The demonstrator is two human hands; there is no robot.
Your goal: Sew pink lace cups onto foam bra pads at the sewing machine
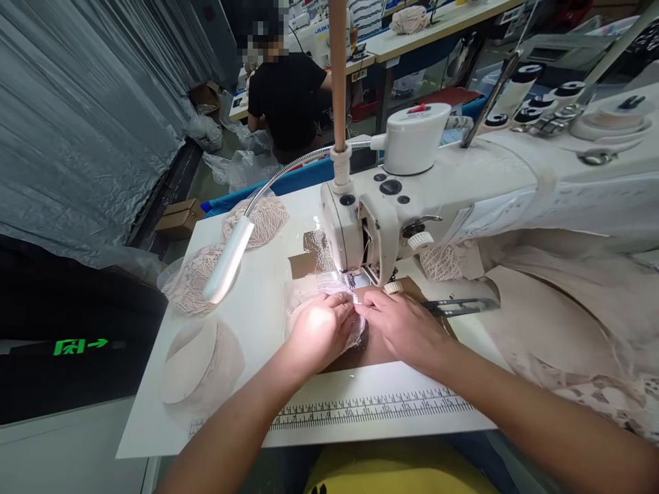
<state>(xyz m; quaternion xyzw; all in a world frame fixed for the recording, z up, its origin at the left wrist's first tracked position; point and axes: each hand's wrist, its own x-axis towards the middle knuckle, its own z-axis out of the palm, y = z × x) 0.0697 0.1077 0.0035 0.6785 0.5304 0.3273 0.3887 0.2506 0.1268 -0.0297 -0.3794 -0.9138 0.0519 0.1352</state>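
Observation:
A white sewing machine [355,233] stands over the table, its needle area lit by a lamp. Under and in front of the presser foot lies a piece of pale, sheer lace fabric [309,291]. My left hand [322,326] presses on this fabric with curled fingers, close in front of the needle. My right hand [394,322] meets it from the right, thumb and fingers pinched at the fabric's edge. The fingertips of both hands nearly touch. A brown plate [334,363] lies beneath the hands. Exactly how much fabric each hand grips is partly hidden.
Lace pieces [198,278] and a round cup-shaped piece [190,363] lie on the left of the table. A bendable lamp [229,261] reaches over them. A ruler strip [360,410] runs along the front edge. Pale fabric [561,315] is heaped at right. Another person [288,103] sits ahead.

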